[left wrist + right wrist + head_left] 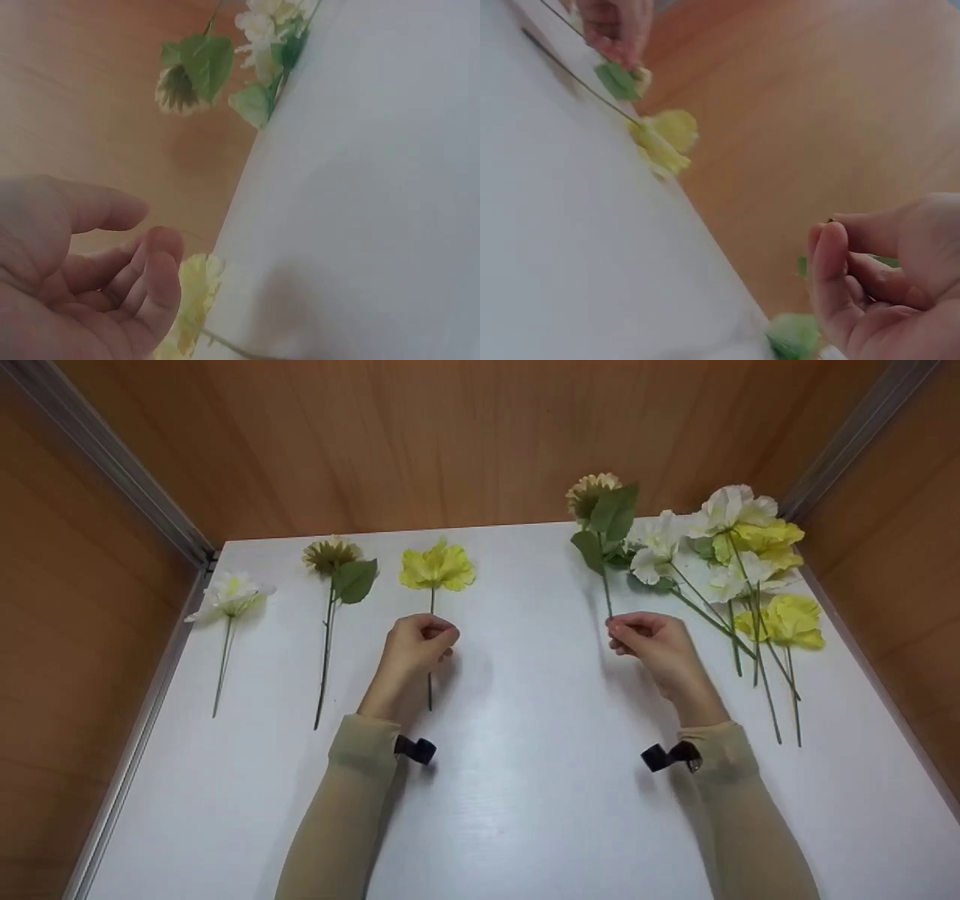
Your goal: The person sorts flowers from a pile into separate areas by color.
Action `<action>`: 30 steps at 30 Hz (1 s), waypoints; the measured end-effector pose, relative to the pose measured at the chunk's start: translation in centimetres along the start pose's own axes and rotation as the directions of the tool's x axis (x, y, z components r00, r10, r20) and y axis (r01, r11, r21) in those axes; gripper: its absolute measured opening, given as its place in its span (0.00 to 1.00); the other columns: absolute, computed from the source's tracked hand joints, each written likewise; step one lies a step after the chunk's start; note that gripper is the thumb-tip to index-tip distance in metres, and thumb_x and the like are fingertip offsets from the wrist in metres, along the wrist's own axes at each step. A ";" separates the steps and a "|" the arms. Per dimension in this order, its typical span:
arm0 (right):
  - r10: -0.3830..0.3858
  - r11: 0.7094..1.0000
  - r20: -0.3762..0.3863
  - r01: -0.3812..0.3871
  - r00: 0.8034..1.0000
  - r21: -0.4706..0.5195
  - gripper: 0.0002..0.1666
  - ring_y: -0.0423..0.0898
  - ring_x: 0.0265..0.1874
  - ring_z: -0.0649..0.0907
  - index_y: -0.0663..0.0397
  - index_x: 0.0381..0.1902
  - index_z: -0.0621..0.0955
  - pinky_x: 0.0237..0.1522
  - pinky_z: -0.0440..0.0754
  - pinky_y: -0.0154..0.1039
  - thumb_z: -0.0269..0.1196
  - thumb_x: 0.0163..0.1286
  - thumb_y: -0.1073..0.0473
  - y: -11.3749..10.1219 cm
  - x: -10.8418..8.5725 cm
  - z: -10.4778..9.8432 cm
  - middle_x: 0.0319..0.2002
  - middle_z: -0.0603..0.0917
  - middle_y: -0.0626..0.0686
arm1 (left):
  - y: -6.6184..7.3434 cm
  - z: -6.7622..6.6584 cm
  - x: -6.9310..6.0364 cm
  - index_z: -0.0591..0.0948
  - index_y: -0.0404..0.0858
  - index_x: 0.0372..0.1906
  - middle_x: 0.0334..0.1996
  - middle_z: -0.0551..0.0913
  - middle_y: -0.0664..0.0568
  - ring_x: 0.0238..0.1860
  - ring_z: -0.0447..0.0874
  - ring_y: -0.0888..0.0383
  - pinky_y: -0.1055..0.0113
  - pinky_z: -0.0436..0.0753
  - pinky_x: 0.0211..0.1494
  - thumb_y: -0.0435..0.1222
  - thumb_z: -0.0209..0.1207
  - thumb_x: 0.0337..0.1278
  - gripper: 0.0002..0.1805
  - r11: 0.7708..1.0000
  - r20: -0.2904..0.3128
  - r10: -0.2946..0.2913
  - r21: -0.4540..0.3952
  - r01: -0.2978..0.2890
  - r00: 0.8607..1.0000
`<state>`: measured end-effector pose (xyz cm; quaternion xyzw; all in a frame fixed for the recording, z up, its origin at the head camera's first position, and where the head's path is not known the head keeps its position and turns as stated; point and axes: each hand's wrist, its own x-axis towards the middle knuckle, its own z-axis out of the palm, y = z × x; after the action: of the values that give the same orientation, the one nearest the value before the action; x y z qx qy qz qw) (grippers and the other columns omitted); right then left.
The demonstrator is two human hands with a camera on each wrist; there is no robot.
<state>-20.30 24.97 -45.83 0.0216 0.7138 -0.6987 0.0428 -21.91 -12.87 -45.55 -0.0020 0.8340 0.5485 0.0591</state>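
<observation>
My right hand [652, 645] pinches the stem of a cream flower [592, 495] with green leaves, raised at the back of the table. In the right wrist view, only the stem's tip shows between that hand's thumb and fingers [829, 255]. Over the stem of a yellow flower [437, 566] hovers my left hand [416, 645]. Its fingers [161, 277] are loosely bent, with a gap to the thumb and nothing held in the left wrist view. The yellow flower lies on the white table [487, 810], its stem partly hidden by the hand.
Left of that hand lie another cream flower [331, 556] with a leaf and a white flower [232, 596]. At the right, several white and yellow flowers [791, 619] overlap in a pile, stems crossing. Wooden panels [450, 442] enclose the table's back and sides.
</observation>
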 end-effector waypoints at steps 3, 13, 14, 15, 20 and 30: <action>-0.025 0.998 0.024 0.024 0.999 0.056 0.12 0.43 0.37 0.89 0.74 0.53 0.85 0.43 0.90 0.34 0.68 0.78 0.69 1.0 -0.4 4.0 0.43 0.92 0.54 | 0.9 0.7 -0.5 0.89 0.32 0.48 0.40 0.89 0.40 0.39 0.90 0.47 0.63 0.90 0.42 0.36 0.66 0.75 0.10 0.996 0.024 0.060 -0.067 -0.058 0.998; -0.113 0.988 0.146 0.095 0.983 0.122 0.11 0.43 0.34 0.88 0.76 0.50 0.86 0.38 0.89 0.35 0.69 0.77 0.69 3.4 -3.6 12.0 0.45 0.89 0.72 | 3.0 3.9 -2.4 0.87 0.27 0.57 0.47 0.90 0.34 0.43 0.93 0.51 0.63 0.91 0.48 0.33 0.62 0.80 0.13 0.947 0.096 0.115 -0.312 -0.080 0.989; -0.123 0.987 0.155 0.104 0.980 0.124 0.12 0.43 0.34 0.88 0.77 0.51 0.86 0.38 0.89 0.35 0.69 0.77 0.70 3.6 -3.8 12.4 0.45 0.89 0.72 | 3.1 4.2 -2.5 0.86 0.26 0.58 0.47 0.90 0.33 0.44 0.93 0.50 0.62 0.91 0.49 0.32 0.62 0.80 0.14 0.938 0.099 0.110 -0.340 -0.070 0.989; -0.130 0.986 0.162 0.110 0.978 0.127 0.12 0.43 0.34 0.88 0.77 0.51 0.86 0.38 0.89 0.35 0.69 0.77 0.70 3.9 -4.0 12.7 0.45 0.89 0.73 | 3.1 4.4 -2.7 0.86 0.25 0.58 0.48 0.90 0.34 0.44 0.93 0.51 0.62 0.91 0.50 0.31 0.61 0.80 0.14 0.929 0.102 0.106 -0.365 -0.062 0.989; -0.129 0.984 0.169 0.106 0.977 0.142 0.10 0.43 0.35 0.89 0.76 0.51 0.86 0.40 0.89 0.36 0.68 0.77 0.71 4.9 -4.5 13.7 0.46 0.89 0.74 | 2.6 5.5 -3.1 0.85 0.22 0.59 0.46 0.90 0.36 0.43 0.92 0.53 0.62 0.91 0.50 0.28 0.61 0.79 0.14 0.908 0.151 0.102 -0.418 -0.030 0.983; -0.110 0.986 0.154 0.088 0.982 0.144 0.11 0.42 0.32 0.87 0.77 0.48 0.87 0.36 0.88 0.35 0.70 0.77 0.69 5.5 -4.6 14.2 0.38 0.90 0.65 | 1.8 5.8 -2.9 0.86 0.22 0.56 0.42 0.90 0.40 0.40 0.91 0.56 0.64 0.91 0.50 0.22 0.62 0.73 0.12 0.903 0.177 0.084 -0.431 0.001 0.981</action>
<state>-14.77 11.03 -51.20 -0.0679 0.6585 -0.7467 0.0642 -18.62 -7.06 -45.86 0.0556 0.6834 0.7171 0.1253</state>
